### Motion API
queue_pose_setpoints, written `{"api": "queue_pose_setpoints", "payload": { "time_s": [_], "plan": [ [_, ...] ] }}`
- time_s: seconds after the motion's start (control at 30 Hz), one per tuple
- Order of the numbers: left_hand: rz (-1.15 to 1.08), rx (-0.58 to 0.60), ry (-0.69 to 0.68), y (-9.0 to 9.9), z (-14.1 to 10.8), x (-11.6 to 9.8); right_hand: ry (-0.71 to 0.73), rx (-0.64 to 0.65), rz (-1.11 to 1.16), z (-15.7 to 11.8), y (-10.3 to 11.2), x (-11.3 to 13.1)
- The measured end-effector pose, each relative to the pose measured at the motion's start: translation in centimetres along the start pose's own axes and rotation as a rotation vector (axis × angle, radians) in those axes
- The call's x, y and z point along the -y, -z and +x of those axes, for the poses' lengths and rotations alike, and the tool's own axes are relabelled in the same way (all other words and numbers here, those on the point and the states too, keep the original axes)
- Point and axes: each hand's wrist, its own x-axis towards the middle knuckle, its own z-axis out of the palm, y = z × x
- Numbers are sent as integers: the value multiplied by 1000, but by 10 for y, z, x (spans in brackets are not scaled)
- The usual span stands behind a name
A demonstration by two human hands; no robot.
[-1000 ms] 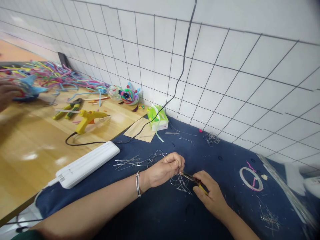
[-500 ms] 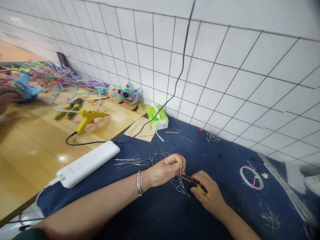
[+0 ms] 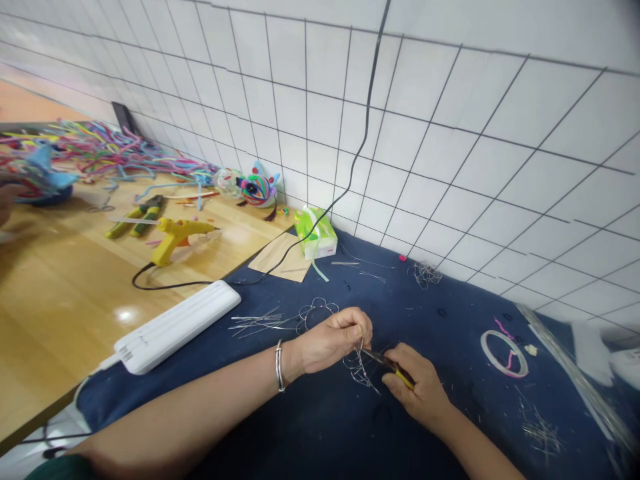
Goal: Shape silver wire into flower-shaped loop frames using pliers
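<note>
My left hand (image 3: pixel 334 339), with a silver bangle at the wrist, pinches a thin silver wire piece (image 3: pixel 361 375) that hangs below the fingers in tangled loops. My right hand (image 3: pixel 414 385) is wrapped round yellow-handled pliers (image 3: pixel 381 360). The dark jaws of the pliers reach the wire just under my left fingertips; whether they are closed on it is too small to tell. Behind my left hand, a flower-shaped wire loop (image 3: pixel 320 304) lies on the dark blue cloth (image 3: pixel 320 427), beside several straight wires (image 3: pixel 260 323).
On the left are a white power strip (image 3: pixel 177 327), yellow glue gun (image 3: pixel 175 239), green-yellow pliers (image 3: pixel 143 217) and colourful pipe cleaners (image 3: pixel 100 150). A tissue pack (image 3: pixel 320 233) stands near the grid wall. Rightward lie a tape ring (image 3: pixel 504 353) and wire scraps (image 3: pixel 543 433). Another person's hand (image 3: pixel 6 207) shows far left.
The blue craft item and the other person's hand at the far left have shifted slightly left. My hands have barely moved, and both keep their hold.
</note>
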Motion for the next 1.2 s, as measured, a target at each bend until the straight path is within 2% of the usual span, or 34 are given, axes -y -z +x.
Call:
{"api": "queue_pose_setpoints", "payload": {
  "time_s": [0.23,1.2],
  "plan": [
    [5,-14,-10,0,-1,0,-58,54,89,1,2,5],
    [-155,8,42,-9,-1,5,-11,57,71,-3,-6,4]
  ]
}}
